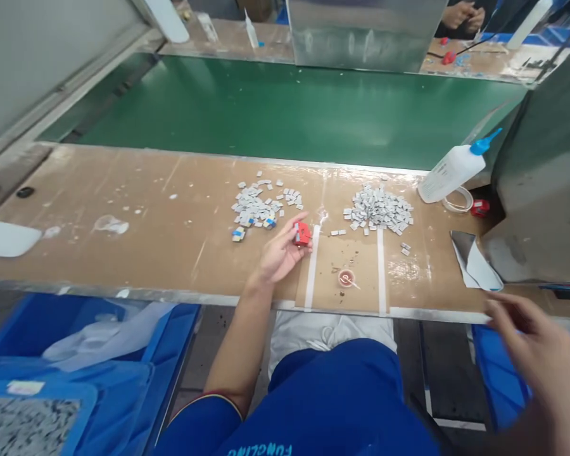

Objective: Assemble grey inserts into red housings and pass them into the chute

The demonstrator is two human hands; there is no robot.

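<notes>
My left hand (pixel 281 254) is closed on a small red plastic block (pixel 302 234), held just above the table between thumb and fingers. Left of it lies a loose pile of small grey-white rectangular pieces (pixel 254 204), with several cream and blue pieces (pixel 239 234) at its near side. To the right of the red block is a second pile of similar pieces (pixel 380 209). My right hand (pixel 534 342), smeared by motion, hangs off the table's front edge at the right, above a blue bin (pixel 491 373). Its fingers look bent, but whether they hold anything is unclear.
A small round cup (pixel 346 278) with a white stick sits between two white tape strips. A white bottle (pixel 449 174) leans by a tape roll (pixel 457 200) and metal box (pixel 541 158). Beyond runs a green conveyor belt (pixel 247 107). Another person's hands (pixel 463 17) show at the far right.
</notes>
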